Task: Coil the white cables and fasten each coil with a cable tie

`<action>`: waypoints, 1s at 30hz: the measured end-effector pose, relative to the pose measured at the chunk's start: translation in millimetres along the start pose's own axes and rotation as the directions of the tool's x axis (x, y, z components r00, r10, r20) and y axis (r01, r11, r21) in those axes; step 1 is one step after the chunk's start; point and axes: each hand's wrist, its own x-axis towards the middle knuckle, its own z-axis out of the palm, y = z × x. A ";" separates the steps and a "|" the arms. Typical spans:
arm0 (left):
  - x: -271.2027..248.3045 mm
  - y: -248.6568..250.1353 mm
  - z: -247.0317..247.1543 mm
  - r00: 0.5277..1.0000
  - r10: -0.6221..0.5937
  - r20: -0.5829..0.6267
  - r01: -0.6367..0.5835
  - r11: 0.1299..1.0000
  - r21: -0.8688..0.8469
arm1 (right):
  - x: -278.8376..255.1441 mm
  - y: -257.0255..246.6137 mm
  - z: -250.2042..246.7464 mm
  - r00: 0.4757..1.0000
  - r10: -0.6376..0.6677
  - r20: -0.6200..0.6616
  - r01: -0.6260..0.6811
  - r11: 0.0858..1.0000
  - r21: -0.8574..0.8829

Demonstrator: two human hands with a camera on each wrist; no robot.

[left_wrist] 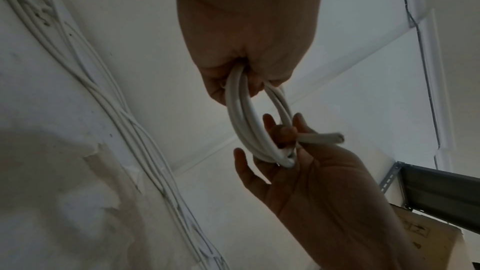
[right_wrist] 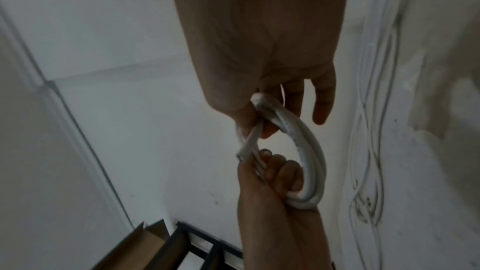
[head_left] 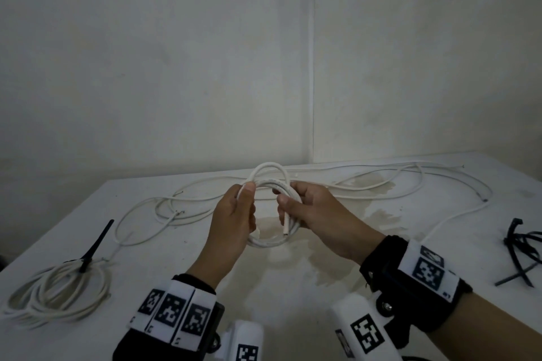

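The white tabletop (head_left: 293, 287) spreads under both hands, stained beneath and beyond them; loose white cables (head_left: 381, 182) trail across it beyond the hands and out to the right of the right hand; a finished coil (head_left: 55, 293), bound with a black cable tie (head_left: 95, 246), lies well to the left of the left hand; a heap of spare black cable ties (head_left: 525, 249) lies well to the right of the right hand; between the hands, raised off the tabletop, is the small white coil (head_left: 271, 208); the left hand (head_left: 234, 220) grips its left side, fingers curled round the loops and thumb pressed on top; the right hand (head_left: 316, 214) holds its right side, thumb and forefinger pinching the cable end (head_left: 285, 224), which points down toward the person.
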 end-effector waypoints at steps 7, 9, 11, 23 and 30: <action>1.1 -3.8 0.7 0.996 0.090 0.010 -0.091 0.990 0.111 | -3.4 -8.0 -8.7 0.999 -0.032 0.003 0.028 0.834 -0.552; 0.7 -4.8 1.4 0.993 0.119 0.024 -0.121 0.982 0.145 | -5.4 -10.9 -10.1 1.000 0.022 -0.005 -0.021 0.843 -0.537; 0.7 -5.9 1.9 0.991 0.133 0.023 -0.135 0.977 0.165 | -6.5 -11.8 -11.8 0.994 0.107 0.015 -0.090 0.897 -0.432; 12.8 -10.5 -6.9 0.990 0.060 -0.128 -0.050 0.995 0.083 | -21.6 -3.7 -11.3 0.993 0.082 0.080 -0.018 0.799 -0.601; 9.7 -11.5 -5.4 0.996 0.054 -0.076 -0.050 0.997 0.054 | -21.7 13.8 -14.6 0.992 0.112 0.060 -0.063 0.845 -0.531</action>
